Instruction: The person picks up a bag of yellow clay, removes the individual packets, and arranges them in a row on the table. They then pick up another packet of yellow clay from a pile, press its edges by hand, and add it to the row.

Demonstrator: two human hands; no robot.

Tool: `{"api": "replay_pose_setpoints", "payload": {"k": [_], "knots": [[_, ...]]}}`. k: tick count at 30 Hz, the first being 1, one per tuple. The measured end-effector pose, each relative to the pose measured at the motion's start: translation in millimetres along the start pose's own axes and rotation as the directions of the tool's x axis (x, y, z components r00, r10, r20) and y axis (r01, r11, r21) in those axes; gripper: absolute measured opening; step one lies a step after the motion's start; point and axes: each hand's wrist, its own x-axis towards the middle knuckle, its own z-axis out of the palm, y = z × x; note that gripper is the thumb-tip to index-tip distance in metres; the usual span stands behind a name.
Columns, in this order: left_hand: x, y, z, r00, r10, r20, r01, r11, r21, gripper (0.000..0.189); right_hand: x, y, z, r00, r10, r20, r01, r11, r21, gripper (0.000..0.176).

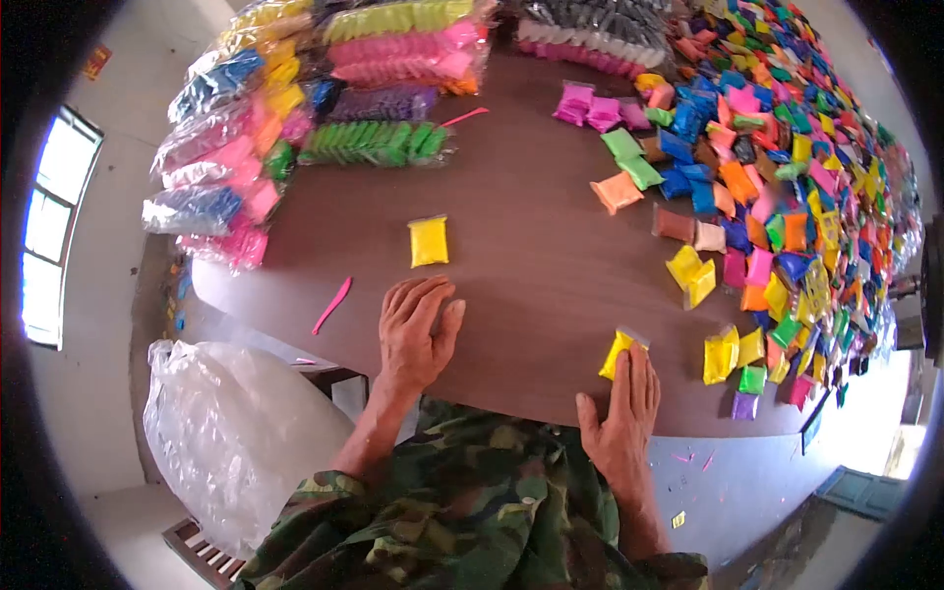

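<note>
My left hand (418,334) rests on the brown table with fingers loosely bent and the thumb apart, holding nothing. Just beyond its fingertips lies a small yellow packet (429,242) in clear plastic. Farther right, my right hand (625,405) is stretched forward, fingers straight and side by side, thumb spread away. Its fingertips touch a second yellow packet (617,356) lying on the table and partly cover it. A pink plastic strip-like tool (332,306) lies to the left of my left hand.
A large heap of small coloured packets (777,197) covers the right side of the table (521,197). Clear bags of sorted packets (403,49) are stacked at the back left, with green ones (374,144) nearest. A big clear plastic bag (236,433) stands beside the table at left.
</note>
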Motion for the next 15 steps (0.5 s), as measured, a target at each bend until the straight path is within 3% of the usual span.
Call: {"api": "replay_pose_setpoints", "payload": {"k": [6,11,14,15], "knots": [[-0.1,-5.2,-0.7,0.984,-0.126,-0.124,0.118,0.991,-0.071,0.017,76.4,-59.0,30.7,0.965,-0.257,0.057,0.252,0.964,0.079,0.074],[-4.0,-12.4,1.5,0.953,-0.264,-0.150,0.237,0.956,-0.174,0.021,141.3,-88.2,66.0,0.926,-0.378,-0.018,0.378,0.921,0.093,0.065],[1.8,-10.5,3.0,0.980,-0.131,-0.147,0.148,0.983,0.108,0.034,165.9,-96.4,84.9,0.899,-0.432,-0.071,0.437,0.895,0.089,0.064],[0.5,-13.1,4.6,0.987,-0.150,-0.056,0.156,0.979,0.128,0.046,170.5,-98.2,88.5,0.891,-0.450,-0.057,0.453,0.889,0.061,0.064]]}}
